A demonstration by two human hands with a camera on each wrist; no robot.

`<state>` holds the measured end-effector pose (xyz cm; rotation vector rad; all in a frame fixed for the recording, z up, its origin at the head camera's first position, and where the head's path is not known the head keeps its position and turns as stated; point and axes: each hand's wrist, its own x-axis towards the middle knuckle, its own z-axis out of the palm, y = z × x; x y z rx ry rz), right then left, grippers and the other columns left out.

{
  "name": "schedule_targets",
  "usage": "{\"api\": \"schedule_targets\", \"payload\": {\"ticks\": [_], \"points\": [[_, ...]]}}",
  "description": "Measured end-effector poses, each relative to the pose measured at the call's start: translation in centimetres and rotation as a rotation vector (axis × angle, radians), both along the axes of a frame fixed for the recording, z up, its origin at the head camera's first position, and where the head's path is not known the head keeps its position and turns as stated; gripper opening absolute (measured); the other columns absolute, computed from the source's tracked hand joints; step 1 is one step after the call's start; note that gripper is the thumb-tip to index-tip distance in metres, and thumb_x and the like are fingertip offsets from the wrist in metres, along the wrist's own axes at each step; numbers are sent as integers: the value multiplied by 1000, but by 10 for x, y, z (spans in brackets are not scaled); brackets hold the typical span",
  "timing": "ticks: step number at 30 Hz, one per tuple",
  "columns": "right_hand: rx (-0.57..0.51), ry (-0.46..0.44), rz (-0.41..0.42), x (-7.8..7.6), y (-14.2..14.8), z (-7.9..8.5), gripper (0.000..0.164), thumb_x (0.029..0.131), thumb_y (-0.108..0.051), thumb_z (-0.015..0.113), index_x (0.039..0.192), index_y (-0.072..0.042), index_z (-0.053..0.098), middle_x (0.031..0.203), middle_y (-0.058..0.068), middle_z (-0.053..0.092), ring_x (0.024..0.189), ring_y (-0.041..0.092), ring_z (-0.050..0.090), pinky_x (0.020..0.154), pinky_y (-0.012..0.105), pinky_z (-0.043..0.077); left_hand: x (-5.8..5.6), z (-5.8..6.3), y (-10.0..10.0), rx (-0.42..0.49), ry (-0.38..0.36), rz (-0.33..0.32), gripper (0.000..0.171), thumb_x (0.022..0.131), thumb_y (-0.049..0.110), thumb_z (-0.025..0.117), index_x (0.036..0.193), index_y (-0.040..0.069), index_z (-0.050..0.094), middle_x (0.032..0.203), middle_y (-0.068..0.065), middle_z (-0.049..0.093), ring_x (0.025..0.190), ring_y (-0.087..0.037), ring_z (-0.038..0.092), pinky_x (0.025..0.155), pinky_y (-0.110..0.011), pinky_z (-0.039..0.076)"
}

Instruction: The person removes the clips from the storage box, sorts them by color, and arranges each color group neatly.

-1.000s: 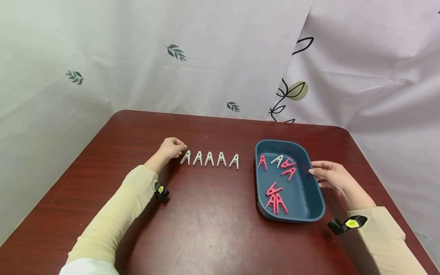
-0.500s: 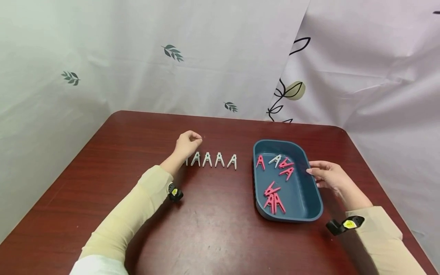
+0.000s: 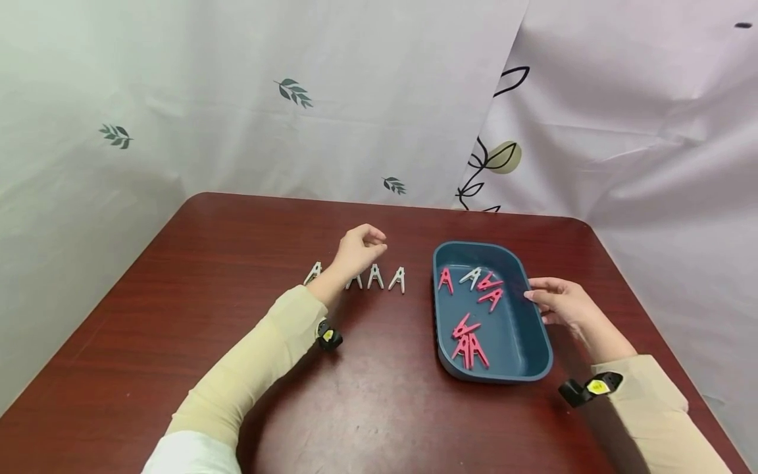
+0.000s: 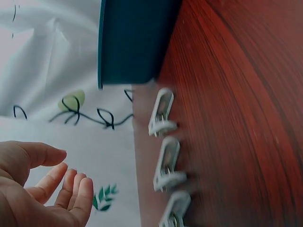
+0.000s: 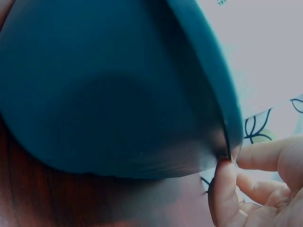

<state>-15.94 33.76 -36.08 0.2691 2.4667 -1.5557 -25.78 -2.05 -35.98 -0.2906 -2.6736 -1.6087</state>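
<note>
Nearest: two cream fabric sleeves (image 3: 254, 375), each with a small black wrist device (image 3: 329, 336), over a glossy red-brown wood-grain table (image 3: 385, 408).
Right side: one blue, round-cornered, deep rectangular tray (image 3: 509, 355); its right rim is pinched between thumb and fingers of the right hand (image 3: 561, 303).
Tray contents: an overlapping cluster of pink A-shaped clips (image 3: 465, 330) at the near end; farther up, three more pink ones and one white A-shaped clip (image 3: 472, 277).
Left of tray, apart from it: one row of white A-shaped clips (image 3: 375, 271), partly hidden by the left forearm crossing above.
Just beyond the row: left hand (image 3: 359, 250), fingers loosely bent, thumb apart, holding nothing.
Farthest: pale leaf-printed curtain (image 3: 355, 131).
</note>
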Motion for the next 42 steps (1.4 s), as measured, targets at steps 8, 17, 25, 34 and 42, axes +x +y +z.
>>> {"api": "schedule_targets", "payload": {"ticks": [8,17,25,34,42], "points": [[3,5,1,-1,2,-1,59,94,-21,60,136,13,37,75,-15,64,66,4,62,59,26,54,9,2,25,-72,123,-155,18,87,8,63,104,1,64,100,-12,67,90,-23,64,79,-33,51],[10,1,6,-2,2,0,58,94,-21,59,136,12,37,76,-14,64,66,4,61,59,26,54,16,5,50,-78,226,-261,15,88,5,63,102,0,63,97,-13,62,88,-22,61,80,-30,52],[31,-4,2,-4,1,1,58,94,-22,59,137,11,38,77,-14,63,67,4,62,60,26,55,16,0,71,-112,239,-351,17,89,7,63,104,0,63,100,-12,61,91,-21,61,80,-24,51],[17,-12,-4,-3,0,0,59,94,-22,60,137,10,38,78,-13,64,67,4,62,61,27,55,14,-1,89,-213,229,-436,20,91,12,61,107,0,61,103,-13,61,96,-21,60,84,-25,50],[11,-15,-16,-2,1,-1,58,93,-21,60,137,11,38,76,-14,63,66,4,62,60,27,55,14,1,108,-285,211,-454,19,93,16,61,107,4,61,107,-11,61,100,-20,58,88,-27,48]]}}
